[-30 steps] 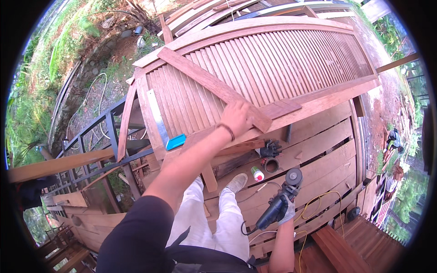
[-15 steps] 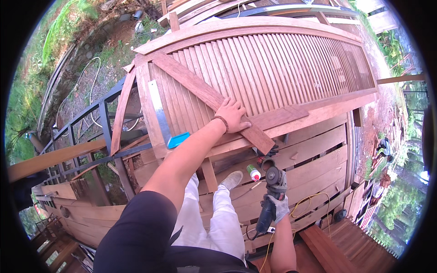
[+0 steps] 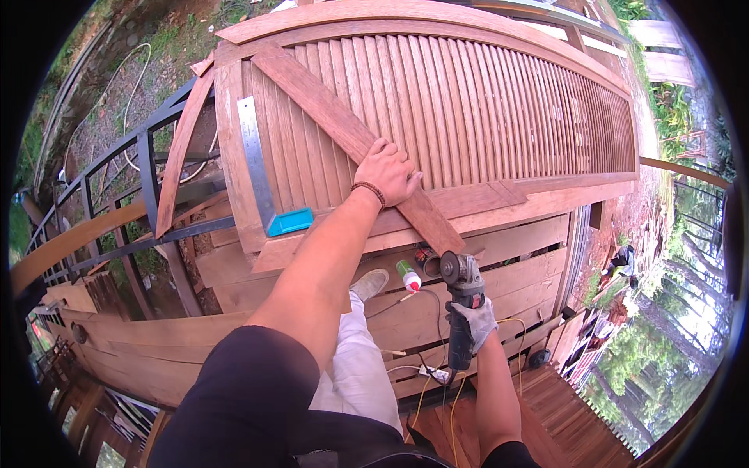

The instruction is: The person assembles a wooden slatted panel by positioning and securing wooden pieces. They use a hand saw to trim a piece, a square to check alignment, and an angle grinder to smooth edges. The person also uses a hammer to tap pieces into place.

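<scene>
A louvered wooden door panel (image 3: 484, 109) lies flat in front of me, with a reddish-brown wooden board (image 3: 316, 109) set diagonally over its left part. My bare left hand (image 3: 388, 173), a beaded bracelet at the wrist, grips that board near its close end, fingers curled over it. In a light work glove, my right hand (image 3: 476, 318) is closed around an angle grinder (image 3: 460, 337). Its round disc faces up, just beyond the board's near end; whether they touch, I cannot tell. A try square (image 3: 254, 156) with a turquoise handle rests on the panel's left end.
Below the panel, a green and white bottle (image 3: 407, 274) stands on the plank decking (image 3: 515, 274). A yellow cord (image 3: 455, 421) and a white power strip (image 3: 434, 374) lie near my legs. Dark metal railing (image 3: 148, 175) runs along the left. A loose curved board (image 3: 184, 156) leans there.
The grinder in my right hand has moved up and slightly left, closer to the board's end. My left hand stays on the board. The view has shifted, and the panel sits higher in it.
</scene>
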Demonstrator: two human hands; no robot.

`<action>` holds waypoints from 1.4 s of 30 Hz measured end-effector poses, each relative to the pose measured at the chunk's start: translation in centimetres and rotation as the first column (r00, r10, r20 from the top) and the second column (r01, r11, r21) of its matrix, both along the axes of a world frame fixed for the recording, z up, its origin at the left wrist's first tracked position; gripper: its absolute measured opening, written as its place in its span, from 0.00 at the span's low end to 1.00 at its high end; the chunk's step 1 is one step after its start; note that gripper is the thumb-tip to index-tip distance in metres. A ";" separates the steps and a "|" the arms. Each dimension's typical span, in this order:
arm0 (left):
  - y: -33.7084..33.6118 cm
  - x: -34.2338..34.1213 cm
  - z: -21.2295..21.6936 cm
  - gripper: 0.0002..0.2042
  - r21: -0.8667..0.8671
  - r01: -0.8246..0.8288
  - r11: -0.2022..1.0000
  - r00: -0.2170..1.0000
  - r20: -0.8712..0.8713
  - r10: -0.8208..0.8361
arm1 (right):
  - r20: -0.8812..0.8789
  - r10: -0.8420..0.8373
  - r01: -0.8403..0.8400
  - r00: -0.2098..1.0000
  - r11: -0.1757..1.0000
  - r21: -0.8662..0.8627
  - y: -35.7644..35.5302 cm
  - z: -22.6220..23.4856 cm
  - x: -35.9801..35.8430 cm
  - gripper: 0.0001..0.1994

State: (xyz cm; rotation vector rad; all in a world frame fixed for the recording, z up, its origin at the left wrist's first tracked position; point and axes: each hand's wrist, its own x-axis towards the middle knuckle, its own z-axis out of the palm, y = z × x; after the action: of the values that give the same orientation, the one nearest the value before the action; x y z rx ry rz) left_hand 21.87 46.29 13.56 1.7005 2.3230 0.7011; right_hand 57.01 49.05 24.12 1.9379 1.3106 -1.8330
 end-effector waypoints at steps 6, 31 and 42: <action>0.1 -0.1 -0.1 0.17 0.023 -0.006 1.000 0.999 0.034 0.006 | 0.046 0.056 -0.057 0.997 0.998 0.003 1.1 -1.1 -0.1 0.14; -0.2 -0.2 0.0 0.17 0.007 -0.008 1.000 0.999 0.042 0.007 | 0.115 0.083 -0.084 0.990 0.996 0.007 1.5 -1.5 0.4 0.14; -0.2 -0.3 0.1 0.17 -0.024 0.005 1.000 0.999 0.045 -0.004 | 0.131 0.099 -0.104 0.986 0.994 0.031 1.6 -1.2 -0.1 0.15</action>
State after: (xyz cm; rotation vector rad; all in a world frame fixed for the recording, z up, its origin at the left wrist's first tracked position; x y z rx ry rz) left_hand 21.58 46.07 13.67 1.6617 2.2881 0.7003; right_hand 56.88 50.61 22.91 1.9342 1.3838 -1.6182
